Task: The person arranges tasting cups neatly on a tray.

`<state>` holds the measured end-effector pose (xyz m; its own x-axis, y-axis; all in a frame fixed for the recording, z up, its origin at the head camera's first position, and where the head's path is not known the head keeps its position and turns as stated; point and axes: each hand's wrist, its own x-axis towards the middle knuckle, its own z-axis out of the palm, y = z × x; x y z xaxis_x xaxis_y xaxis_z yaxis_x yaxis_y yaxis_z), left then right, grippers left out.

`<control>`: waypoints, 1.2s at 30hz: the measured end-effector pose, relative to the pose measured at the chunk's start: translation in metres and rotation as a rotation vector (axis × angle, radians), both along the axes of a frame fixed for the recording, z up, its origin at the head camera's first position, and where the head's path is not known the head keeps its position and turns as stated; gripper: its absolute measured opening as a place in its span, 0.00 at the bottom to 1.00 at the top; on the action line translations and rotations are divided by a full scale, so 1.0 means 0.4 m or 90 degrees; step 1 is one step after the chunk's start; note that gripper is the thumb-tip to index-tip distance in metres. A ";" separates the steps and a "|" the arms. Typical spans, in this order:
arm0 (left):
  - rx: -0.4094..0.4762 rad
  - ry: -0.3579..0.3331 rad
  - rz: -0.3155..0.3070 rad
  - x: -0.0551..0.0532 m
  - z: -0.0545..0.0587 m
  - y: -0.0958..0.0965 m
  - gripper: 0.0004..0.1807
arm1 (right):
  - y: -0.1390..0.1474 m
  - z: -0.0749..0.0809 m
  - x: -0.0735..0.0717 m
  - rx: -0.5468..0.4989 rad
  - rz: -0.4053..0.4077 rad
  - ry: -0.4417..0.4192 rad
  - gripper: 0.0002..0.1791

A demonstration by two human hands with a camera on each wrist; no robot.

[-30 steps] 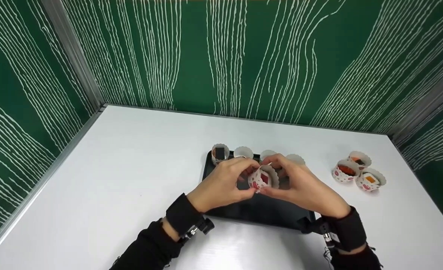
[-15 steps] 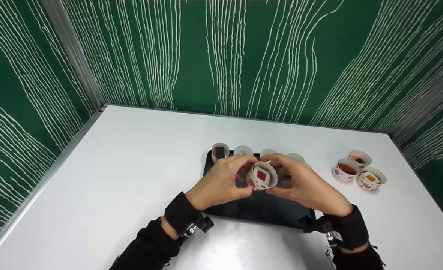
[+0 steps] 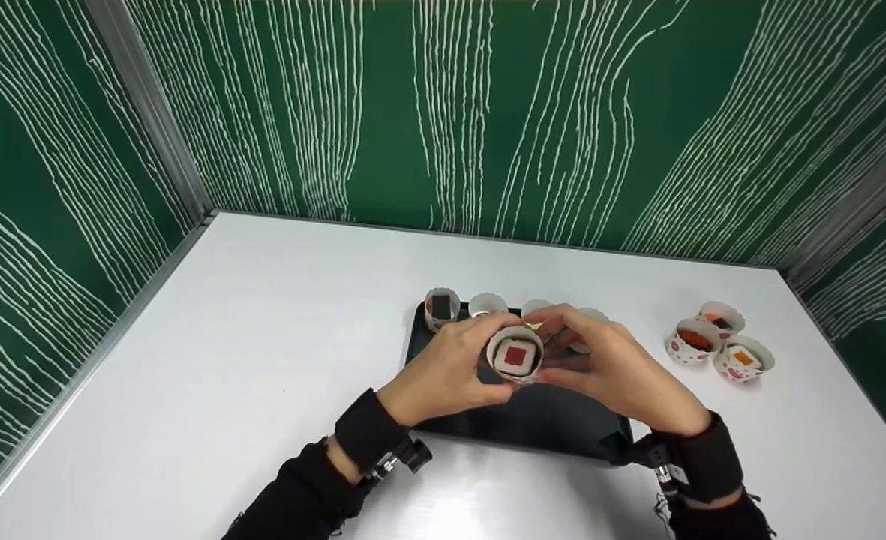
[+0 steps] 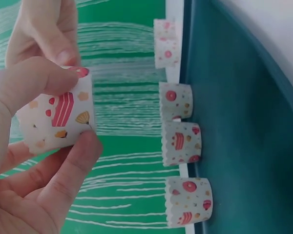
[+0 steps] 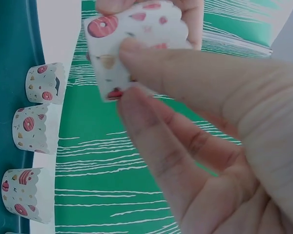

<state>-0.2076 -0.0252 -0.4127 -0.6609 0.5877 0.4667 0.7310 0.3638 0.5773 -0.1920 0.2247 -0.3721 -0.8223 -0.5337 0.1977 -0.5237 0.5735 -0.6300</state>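
Between my two hands, above the black tray [image 3: 518, 421], a white paper baking cup [image 4: 39, 124] with a pink cake print is held. Its mouth faces the head camera, and inside lies a white block with a red square [image 3: 516, 355] on top. My left hand [image 3: 450, 367] grips the cup, thumb on one side and fingers on the other. My right hand [image 3: 608, 367] pinches it from the right; in the right wrist view the thumb [image 5: 151, 63] lies on the printed wall and a fingertip is at the base. Yellow-green shows by the right fingertips.
Several similar paper cups line the tray's far edge; the leftmost cup [image 3: 433, 321] holds a black-topped piece. Three more stand together on the white table [image 3: 262, 337] at right, including a cup with a red-orange filling [image 3: 684, 355]. Green walls [image 3: 382, 112] with white lines enclose the table.
The held cup has turned so that its mouth and the red-topped block now face the head camera squarely. It has shifted slightly left, and my right fingers have moved on its side.
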 end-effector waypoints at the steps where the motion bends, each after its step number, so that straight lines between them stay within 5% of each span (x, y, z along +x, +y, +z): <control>1: 0.002 -0.001 -0.001 0.001 0.000 0.001 0.38 | 0.001 0.001 0.001 -0.008 -0.001 0.005 0.29; 9: 0.004 0.001 -0.011 0.002 0.013 0.006 0.37 | 0.002 -0.002 0.003 -0.062 0.011 0.002 0.13; 21: -0.005 0.013 -0.014 0.004 0.026 -0.003 0.28 | -0.007 -0.011 -0.003 -0.061 0.044 0.064 0.11; 36: -0.080 0.015 -0.015 -0.002 0.016 -0.028 0.23 | -0.005 -0.013 -0.002 -0.033 0.070 0.027 0.07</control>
<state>-0.2084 -0.0364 -0.4064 -0.6363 0.6572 0.4040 0.7529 0.4149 0.5110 -0.1926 0.2227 -0.3773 -0.7496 -0.6084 0.2607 -0.6082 0.4778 -0.6339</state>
